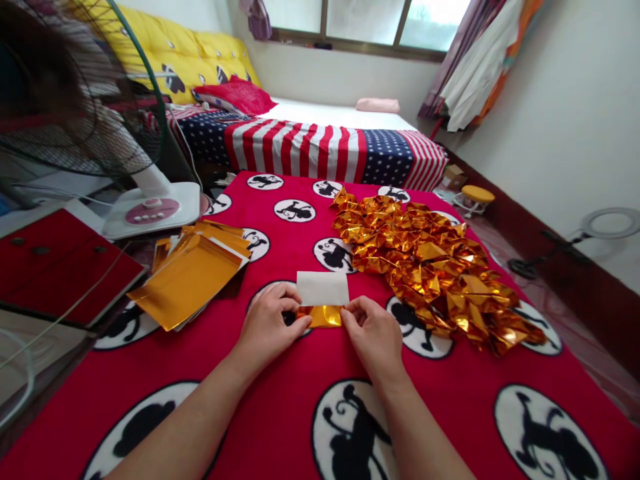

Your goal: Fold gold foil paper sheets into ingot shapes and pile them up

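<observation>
A sheet of gold foil paper (323, 289) lies in front of me with its pale back up. Its near part is folded over, so a strip of shiny gold shows along the near edge. My left hand (273, 317) pinches the left end of that fold between thumb and fingers. At the right end, my right hand (373, 327) grips the fold the same way. Left of my hands is a loose stack of flat gold foil sheets (193, 270). A broad heap of folded gold foil pieces (425, 260) spreads to the right.
The red cloth (270, 427) with monkey prints covers the work surface. An electric fan (150, 207) stands at the left beside a dark red panel (65, 260). Beyond are a bed (310, 150), a yellow stool (477, 193) and a ring light (610, 223).
</observation>
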`<action>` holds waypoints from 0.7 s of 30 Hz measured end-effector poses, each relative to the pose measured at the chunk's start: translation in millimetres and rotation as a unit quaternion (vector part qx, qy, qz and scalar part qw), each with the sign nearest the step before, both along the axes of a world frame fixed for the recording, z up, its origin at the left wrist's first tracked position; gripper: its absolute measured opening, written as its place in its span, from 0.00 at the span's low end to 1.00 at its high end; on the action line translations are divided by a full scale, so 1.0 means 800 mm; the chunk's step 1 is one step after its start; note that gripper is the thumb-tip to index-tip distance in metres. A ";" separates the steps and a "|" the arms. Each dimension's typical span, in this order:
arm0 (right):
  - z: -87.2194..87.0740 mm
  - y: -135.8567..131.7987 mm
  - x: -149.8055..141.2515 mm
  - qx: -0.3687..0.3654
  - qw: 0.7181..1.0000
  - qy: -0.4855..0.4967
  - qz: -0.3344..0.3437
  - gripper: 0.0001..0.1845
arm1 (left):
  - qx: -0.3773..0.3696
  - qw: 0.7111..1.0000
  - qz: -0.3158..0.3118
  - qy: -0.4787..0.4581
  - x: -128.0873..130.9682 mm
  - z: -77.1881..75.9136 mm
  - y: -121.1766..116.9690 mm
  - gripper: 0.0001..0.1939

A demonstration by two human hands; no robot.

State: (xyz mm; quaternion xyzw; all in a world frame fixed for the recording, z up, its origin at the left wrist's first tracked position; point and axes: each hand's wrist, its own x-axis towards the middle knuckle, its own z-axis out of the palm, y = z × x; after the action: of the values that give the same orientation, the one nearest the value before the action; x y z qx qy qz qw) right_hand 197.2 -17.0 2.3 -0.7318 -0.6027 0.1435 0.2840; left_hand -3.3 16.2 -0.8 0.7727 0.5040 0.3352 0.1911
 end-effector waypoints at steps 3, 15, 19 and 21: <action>0.003 -0.001 0.000 -0.008 1.000 0.014 0.003 0.07 | -0.004 1.000 0.001 -0.002 0.001 0.001 0.000 0.12; 0.002 0.000 0.009 -0.014 0.998 0.053 0.014 0.08 | -0.022 0.999 -0.015 -0.036 -0.005 0.000 0.001 0.08; 0.005 0.000 0.006 -0.029 0.999 0.025 0.004 0.08 | -0.031 0.999 -0.013 -0.042 -0.005 -0.002 0.001 0.08; 0.008 0.000 0.005 -0.038 0.999 0.012 -0.002 0.08 | -0.035 0.998 -0.009 -0.044 -0.005 -0.002 0.001 0.08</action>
State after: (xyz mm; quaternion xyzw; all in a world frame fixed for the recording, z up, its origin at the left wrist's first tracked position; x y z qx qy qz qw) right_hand 201.3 -16.8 8.5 -0.7416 -0.5918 0.1740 0.2635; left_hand -7.4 17.0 -2.4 0.7548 0.4993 0.3492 0.2432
